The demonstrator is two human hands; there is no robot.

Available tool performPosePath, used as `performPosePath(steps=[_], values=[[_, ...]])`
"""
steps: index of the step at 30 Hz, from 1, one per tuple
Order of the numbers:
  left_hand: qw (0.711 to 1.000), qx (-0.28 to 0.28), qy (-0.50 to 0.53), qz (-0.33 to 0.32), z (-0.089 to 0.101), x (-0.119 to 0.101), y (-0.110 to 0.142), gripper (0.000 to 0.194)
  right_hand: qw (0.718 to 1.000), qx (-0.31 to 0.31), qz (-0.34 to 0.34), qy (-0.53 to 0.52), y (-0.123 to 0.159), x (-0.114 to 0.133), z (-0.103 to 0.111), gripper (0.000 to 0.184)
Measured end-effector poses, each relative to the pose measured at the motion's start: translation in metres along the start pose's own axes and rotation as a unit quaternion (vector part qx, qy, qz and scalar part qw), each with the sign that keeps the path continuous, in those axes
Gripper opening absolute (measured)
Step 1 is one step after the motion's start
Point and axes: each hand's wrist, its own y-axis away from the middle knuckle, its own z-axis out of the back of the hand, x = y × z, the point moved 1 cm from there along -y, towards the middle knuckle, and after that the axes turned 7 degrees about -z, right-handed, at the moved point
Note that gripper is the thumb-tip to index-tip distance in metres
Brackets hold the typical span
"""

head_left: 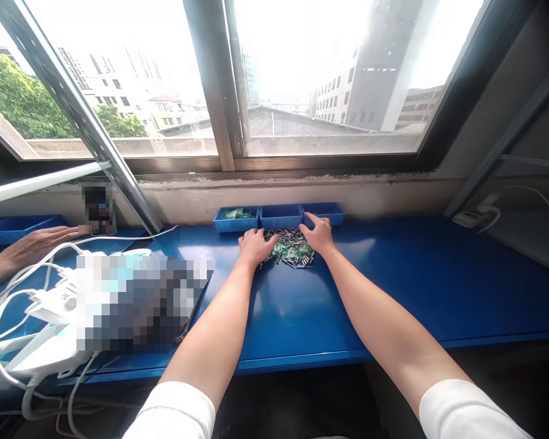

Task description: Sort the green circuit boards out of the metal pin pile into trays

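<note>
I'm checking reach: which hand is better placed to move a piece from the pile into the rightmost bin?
Probably the right hand: it is at the right edge of the pile, by the rightmost bin. The left hand is across the pile, nearer the green-filled bin.

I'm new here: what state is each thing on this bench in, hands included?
Left hand: open, at the pile's left edge.
Right hand: open, at the pile's right edge.
Pile: loose, metal and green pieces mixed.
Left bin: open-topped, holding green pieces.
White plugs: plugged in.
Other person's hand: stretched out flat.
</note>
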Motion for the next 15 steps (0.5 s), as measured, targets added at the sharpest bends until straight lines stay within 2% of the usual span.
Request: performPosePath(steps=[4,8,11,15], values=[[0.999,0.032,0.007,-0.007,-0.003,0.002,-0.001,0.062,0.999,-0.006,-0.045,0.024,-0.009,-0.010,0.002,0.055],[0.999,0.045,0.011,-0.015,-0.004,0.002,-0.001,0.062,0.998,-0.019,-0.062,0.020,-0.014,-0.020,0.001,0.060],[0.999,0.035,0.009,-0.012,-0.003,0.001,0.000,0.058,0.998,-0.017,-0.060,0.024,-0.016,-0.022,0.002,0.063],[1.000,-0.007,0.027,-0.001,-0.001,0.002,-0.003,0.051,0.997,-0.013,-0.059,0.045,-0.019,-0.019,0.007,0.066]])
